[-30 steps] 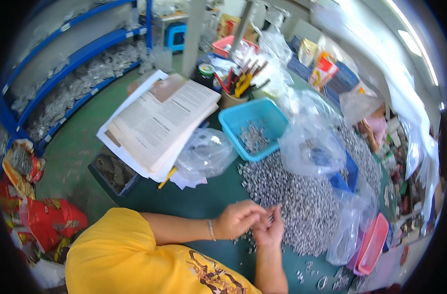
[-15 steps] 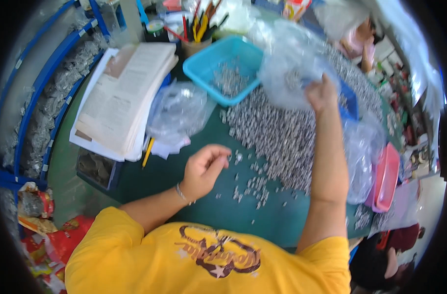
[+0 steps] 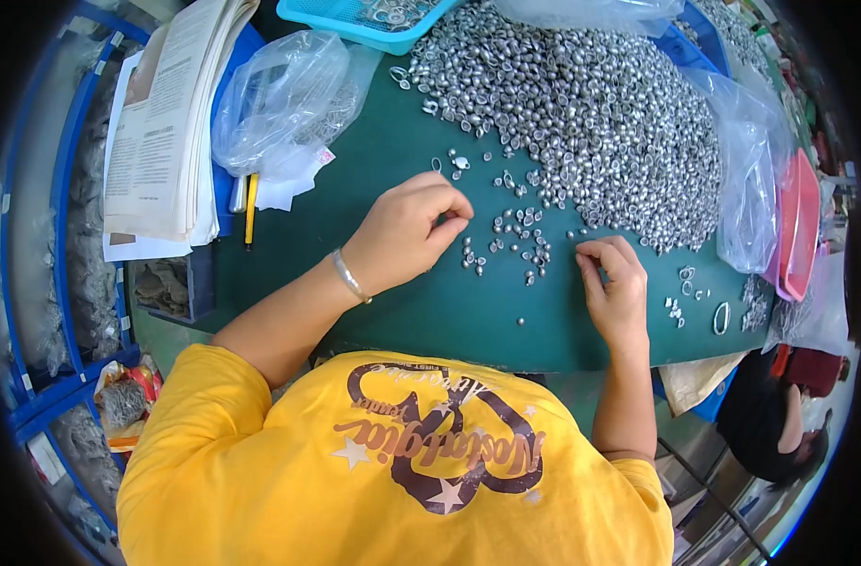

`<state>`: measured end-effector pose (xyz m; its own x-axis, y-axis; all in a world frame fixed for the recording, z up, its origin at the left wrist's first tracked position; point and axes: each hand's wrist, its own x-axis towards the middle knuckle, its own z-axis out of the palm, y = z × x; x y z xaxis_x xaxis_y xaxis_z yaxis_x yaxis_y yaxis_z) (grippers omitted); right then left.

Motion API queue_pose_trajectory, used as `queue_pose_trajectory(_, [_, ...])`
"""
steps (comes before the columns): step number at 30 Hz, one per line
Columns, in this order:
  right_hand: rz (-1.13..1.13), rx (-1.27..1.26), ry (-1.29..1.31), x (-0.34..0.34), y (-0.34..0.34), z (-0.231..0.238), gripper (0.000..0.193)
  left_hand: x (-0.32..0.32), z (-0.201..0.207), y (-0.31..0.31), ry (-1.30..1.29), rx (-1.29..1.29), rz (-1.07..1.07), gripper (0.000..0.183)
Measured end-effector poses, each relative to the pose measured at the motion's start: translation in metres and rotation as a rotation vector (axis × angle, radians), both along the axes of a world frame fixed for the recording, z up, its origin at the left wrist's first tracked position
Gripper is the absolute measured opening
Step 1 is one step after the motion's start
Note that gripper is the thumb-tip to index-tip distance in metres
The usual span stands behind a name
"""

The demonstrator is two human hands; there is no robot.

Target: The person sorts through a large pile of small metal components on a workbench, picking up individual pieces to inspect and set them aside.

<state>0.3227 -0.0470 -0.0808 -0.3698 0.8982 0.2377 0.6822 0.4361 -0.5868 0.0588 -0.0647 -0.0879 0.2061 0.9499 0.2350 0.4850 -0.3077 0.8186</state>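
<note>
My left hand is over the green table, left of a loose scatter of small silver metal pieces. Its thumb and index finger are pressed together, and what they pinch, if anything, does not show. My right hand is closed in a pinch at the near edge of a large pile of rounded, ring-like silver pieces. Whether a piece is between those fingertips I cannot make out. A few rings lie beyond my left hand.
A blue basket holds more metal pieces at the back. Papers, a clear plastic bag and a yellow pencil-like stick lie to the left. On the right are another plastic bag and a pink tray. Blue shelving stands far left.
My right hand has come back from the plastic bag beyond the pile to the pile's near edge. My left hand stays closed near the scatter. The view has tipped downward.
</note>
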Motion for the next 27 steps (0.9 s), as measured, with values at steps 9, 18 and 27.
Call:
queue_pose_trajectory(9, [-0.138, 0.232, -0.162, -0.016, 0.001, -0.018, 0.01, 0.033, -0.013, 0.029, 0.263, 0.145, -0.053, 0.008])
queue_pose_trajectory(18, [-0.169, -0.166, 0.467, -0.009, -0.011, -0.017, 0.01, 0.045, -0.017, 0.03, 0.198, 0.118, -0.056, 0.008])
queue_pose_trajectory(27, [-0.092, -0.767, 1.294, -0.003, -0.021, -0.017, 0.012, 0.058, 0.006, 0.011, -0.9, -0.883, -0.085, 0.012])
